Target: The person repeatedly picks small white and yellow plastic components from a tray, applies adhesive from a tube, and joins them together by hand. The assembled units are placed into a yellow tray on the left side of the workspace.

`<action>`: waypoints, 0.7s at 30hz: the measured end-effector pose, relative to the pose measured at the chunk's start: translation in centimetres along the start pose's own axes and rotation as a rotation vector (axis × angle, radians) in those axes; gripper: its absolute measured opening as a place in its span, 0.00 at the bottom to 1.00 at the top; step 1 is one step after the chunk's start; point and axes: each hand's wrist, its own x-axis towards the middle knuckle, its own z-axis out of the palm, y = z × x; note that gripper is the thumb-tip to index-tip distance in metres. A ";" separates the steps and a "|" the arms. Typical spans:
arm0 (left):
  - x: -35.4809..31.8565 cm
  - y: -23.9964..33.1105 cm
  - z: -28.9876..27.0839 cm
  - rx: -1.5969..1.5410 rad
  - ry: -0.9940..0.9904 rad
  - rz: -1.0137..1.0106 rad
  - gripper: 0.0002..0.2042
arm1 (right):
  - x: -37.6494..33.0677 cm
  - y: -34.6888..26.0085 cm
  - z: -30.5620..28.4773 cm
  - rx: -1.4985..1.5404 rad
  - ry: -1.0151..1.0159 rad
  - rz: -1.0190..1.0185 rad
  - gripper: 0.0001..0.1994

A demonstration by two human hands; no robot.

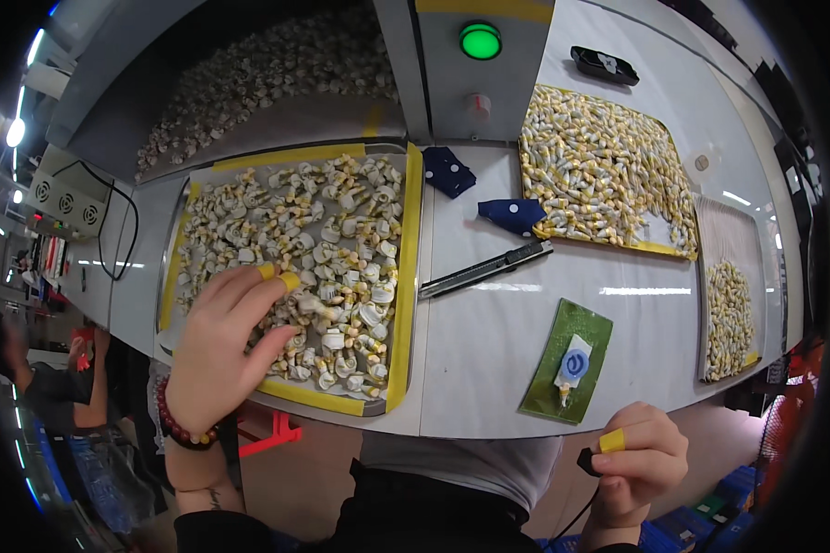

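My left hand (226,341) reaches over a metal tray edged in yellow tape (397,346), its fingertips among the heaped small white-and-yellow parts (332,249). Its thumb stands apart from the fingers, and I see nothing held between them. Yellow tape wraps two of its fingertips. Beyond the table's front edge, my right hand (650,456) pinches a small black piece (587,462) with a thin dark cord hanging below. Yellow tape covers one fingertip there too. Left of that hand lies a green pad (590,327) with a blue-and-white part (574,367) on it.
A black utility knife (484,267) lies between the trays, near two navy dotted cloth pieces (512,215). A second full tray (655,247) and a smaller tray (717,212) stand right. A grey machine housing (489,97) with a green light rises behind. Another person (55,392) is far left.
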 end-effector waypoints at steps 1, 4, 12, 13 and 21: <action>-0.1 -0.7 0.0 0.124 -0.007 0.042 0.18 | 0.1 0.1 0.0 -0.007 -0.022 -0.006 0.13; 0.0 -0.4 -0.1 0.183 -0.353 0.097 0.24 | 0.2 0.4 0.1 -0.002 -0.028 -0.004 0.13; 1.2 -4.8 1.4 0.248 -0.535 0.019 0.30 | 0.3 1.0 -0.8 -0.001 -0.018 -0.018 0.12; 1.4 -4.8 1.4 0.260 -0.531 0.007 0.31 | 0.2 1.2 -0.8 0.002 -0.015 -0.019 0.12; 5.4 -7.9 -2.3 -0.100 -0.542 0.121 0.33 | -0.6 2.2 -2.1 0.006 -0.039 -0.045 0.10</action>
